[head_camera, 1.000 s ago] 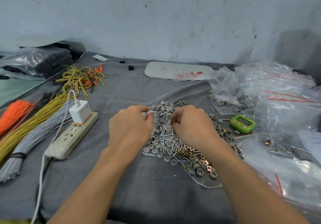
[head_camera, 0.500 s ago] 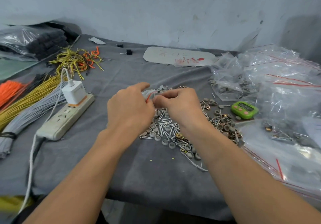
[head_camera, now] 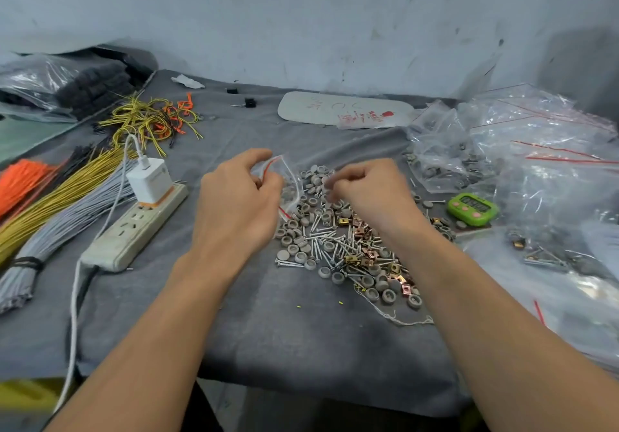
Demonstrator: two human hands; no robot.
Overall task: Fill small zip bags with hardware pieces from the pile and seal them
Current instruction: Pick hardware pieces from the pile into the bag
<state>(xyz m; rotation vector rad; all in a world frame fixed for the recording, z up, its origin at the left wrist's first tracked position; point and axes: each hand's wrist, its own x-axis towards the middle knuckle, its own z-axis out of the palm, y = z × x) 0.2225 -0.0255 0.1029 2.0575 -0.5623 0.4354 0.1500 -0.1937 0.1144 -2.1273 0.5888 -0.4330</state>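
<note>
Clear zip bag (head_camera: 290, 177) with red seal line pinched in left grip (head_camera: 235, 204), right grip (head_camera: 371, 194) curled above hardware pile (head_camera: 335, 248) on cloth-covered counter (head_camera: 268, 331), whether anything is held cannot be told.

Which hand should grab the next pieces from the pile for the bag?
Probably the right. The left hand holds the small zip bag, while the right hand sits directly over the hardware pile, its fingers nearest the pieces.

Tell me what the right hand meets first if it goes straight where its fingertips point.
Likely the small zip bag held by the left hand; the right hand aims its curled fingertips leftward at it, just above the hardware pile. Depth is unclear.
</note>
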